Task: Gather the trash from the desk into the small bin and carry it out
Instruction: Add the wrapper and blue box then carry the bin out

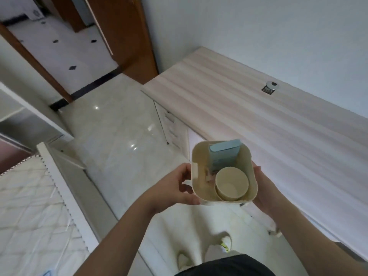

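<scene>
Pale striped wooden desk (pixel 249 108) runs beside one small cream plastic bin (pixel 201 156), held above glossy floor tiles (pixel 119 120). Left hand (pixel 175 188) and right hand (pixel 262 188) clasp its sides, fingers curled against it. Inside: one blue cardboard carton (pixel 224 156), one cream paper cup (pixel 232 184).

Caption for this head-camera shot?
Both hands, left and right, carry small cream plastic bin holding blue carton and paper cup.

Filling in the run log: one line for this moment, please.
stage: carrying | small bin: held by left hand and right hand | inside: blue box, paper cup | desk: beside
</scene>
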Demonstrator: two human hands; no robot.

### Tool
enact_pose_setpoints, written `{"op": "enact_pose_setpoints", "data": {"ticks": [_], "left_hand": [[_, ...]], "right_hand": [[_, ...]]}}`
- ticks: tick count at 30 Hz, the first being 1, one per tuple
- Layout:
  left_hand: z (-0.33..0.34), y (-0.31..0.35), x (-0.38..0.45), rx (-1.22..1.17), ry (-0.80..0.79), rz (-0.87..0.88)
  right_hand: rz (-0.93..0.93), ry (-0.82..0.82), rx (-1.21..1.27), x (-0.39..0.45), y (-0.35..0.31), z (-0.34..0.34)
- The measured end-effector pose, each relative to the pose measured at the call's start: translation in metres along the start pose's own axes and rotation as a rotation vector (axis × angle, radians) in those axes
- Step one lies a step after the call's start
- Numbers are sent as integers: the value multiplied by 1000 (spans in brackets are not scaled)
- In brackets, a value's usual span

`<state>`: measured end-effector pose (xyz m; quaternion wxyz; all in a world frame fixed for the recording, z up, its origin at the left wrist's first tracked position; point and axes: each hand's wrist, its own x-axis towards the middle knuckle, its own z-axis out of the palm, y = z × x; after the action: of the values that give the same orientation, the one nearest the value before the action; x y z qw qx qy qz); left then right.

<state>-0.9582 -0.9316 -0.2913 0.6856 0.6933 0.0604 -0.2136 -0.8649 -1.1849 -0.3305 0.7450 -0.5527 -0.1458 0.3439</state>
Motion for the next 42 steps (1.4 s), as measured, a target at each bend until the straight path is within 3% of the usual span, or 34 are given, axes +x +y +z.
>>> {"op": "enact_pose_setpoints", "data": {"ticks": [7, 16, 23, 34, 42], "left_hand": [[-42, -27, -68, -32, 273, 79], [-94, -52, -108, -173, 546, 198], [-141, -42, -66, -161, 669, 215], [-203, 9, 0, -112, 1034, 237], [-281, -1, 2, -143, 1105, 212]], "right_hand": [[140, -56, -40, 39, 25, 67], [177, -162, -205, 88, 27, 129], [172, -185, -202, 162, 13, 134], [180, -244, -125, 298, -23, 140], [167, -318, -165, 380, -17, 189]]}}
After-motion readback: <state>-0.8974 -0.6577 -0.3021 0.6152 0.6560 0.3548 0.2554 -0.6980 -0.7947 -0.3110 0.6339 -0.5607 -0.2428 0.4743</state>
